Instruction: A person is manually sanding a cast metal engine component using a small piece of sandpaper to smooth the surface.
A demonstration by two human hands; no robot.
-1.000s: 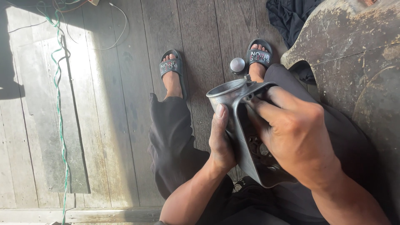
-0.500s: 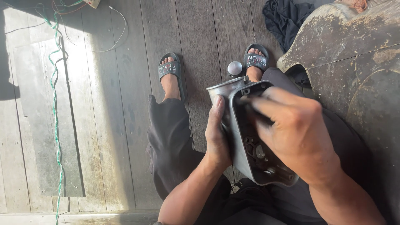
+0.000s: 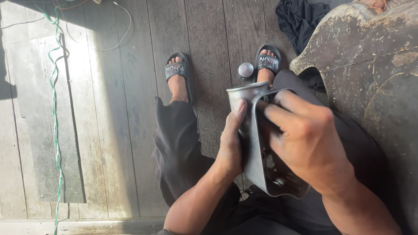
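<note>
I sit with a grey metal casing (image 3: 257, 143) held upright over my lap. It is a long, hollow machine part with a round tube at its top end and small parts inside. My left hand (image 3: 231, 139) grips its left wall, thumb lying along the rim. My right hand (image 3: 307, 141) covers the open side, with its fingers curled onto the upper edge. What the right fingers touch inside is hidden.
A small round metal knob (image 3: 245, 69) lies on the wooden plank floor (image 3: 117, 113) by my right sandal (image 3: 267, 62). A large worn, rusty metal body (image 3: 370, 74) fills the right side. A green cord (image 3: 54, 100) runs down the left. Dark cloth (image 3: 300, 17) lies at the top.
The casing has tilted and come lower in view, showing more of its open inside. My right hand has slid down from the tube end over the open side.
</note>
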